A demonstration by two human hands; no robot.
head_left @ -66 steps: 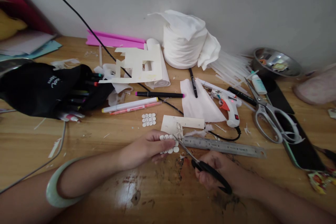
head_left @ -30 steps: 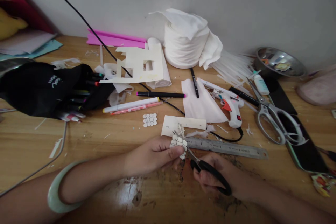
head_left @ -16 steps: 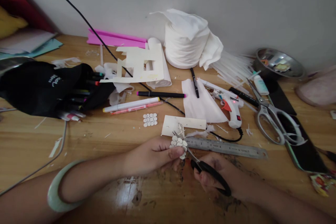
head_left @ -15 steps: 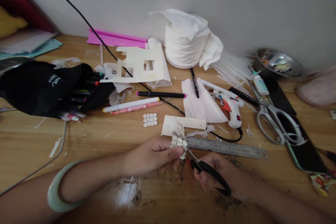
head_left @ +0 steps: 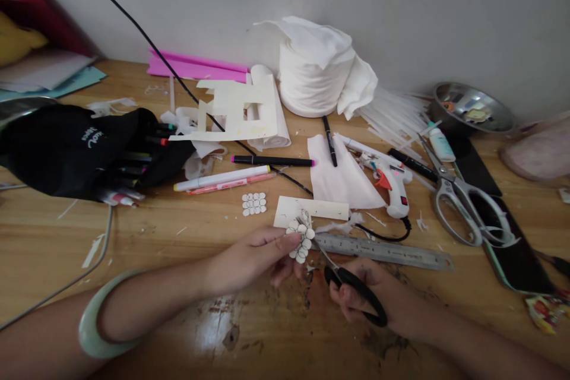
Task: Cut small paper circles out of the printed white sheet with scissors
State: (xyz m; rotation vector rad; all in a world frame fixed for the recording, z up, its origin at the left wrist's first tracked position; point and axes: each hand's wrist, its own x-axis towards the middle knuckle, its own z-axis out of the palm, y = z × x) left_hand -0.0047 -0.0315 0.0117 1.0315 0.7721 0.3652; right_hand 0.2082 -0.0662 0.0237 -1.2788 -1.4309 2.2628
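Between thumb and fingers, my left hand (head_left: 271, 252) pinches a small white paper cutout (head_left: 303, 244) with a scalloped edge and drawn circles. My right hand (head_left: 363, 291) is closed round the black handles of small scissors (head_left: 356, 291). Their blades point up and left at the cutout's right edge and are partly hidden by it. A similar sheet of paper circles (head_left: 254, 204) lies on the table beyond my left hand. Just past the cutout are a cream paper strip (head_left: 327, 209) and a steel ruler (head_left: 387, 250).
A glue gun (head_left: 396, 190), large grey scissors (head_left: 458, 202) and a phone (head_left: 519, 258) lie on the right. A black marker case (head_left: 66, 148) sits at left. Markers, a white tissue roll (head_left: 314, 80) and a metal bowl (head_left: 474, 110) are farther back.
My left hand has shifted slightly left and turned the cutout, with the thumb now farther left on it. The right hand with the scissors has barely moved.
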